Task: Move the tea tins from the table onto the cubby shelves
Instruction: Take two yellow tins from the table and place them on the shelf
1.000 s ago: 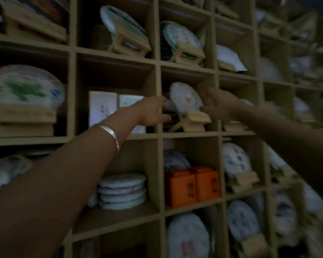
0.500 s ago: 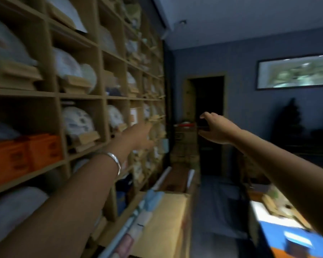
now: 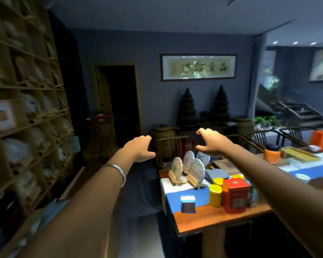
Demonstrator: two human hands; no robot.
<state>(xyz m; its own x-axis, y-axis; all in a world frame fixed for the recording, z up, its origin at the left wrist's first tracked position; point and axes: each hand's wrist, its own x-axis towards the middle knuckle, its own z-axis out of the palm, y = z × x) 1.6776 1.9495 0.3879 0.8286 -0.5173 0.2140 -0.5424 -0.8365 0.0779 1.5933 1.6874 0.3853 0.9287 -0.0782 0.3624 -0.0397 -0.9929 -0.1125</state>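
A wooden table (image 3: 209, 219) stands at lower right with tea tins on it: a large red tin (image 3: 235, 195), a yellow tin (image 3: 215, 195) beside it, a second yellow tin (image 3: 218, 181) behind, and a small blue and white tin (image 3: 188, 204) near the table's corner. The cubby shelves (image 3: 24, 116) fill the left wall. My left hand (image 3: 140, 150) and my right hand (image 3: 211, 141) are both stretched forward in the air, empty, fingers apart, above and short of the tins.
Round tea cakes on wooden stands (image 3: 186, 170) sit at the table's far left end. An orange canister (image 3: 272, 153) and an orange box (image 3: 322, 139) stand farther right. Chairs (image 3: 175, 146), a dark doorway (image 3: 119, 103) and stairs lie beyond.
My view has swung right, away from the cubby shelves to the table with the tins. Both hands have left the shelf and stay outstretched and empty.
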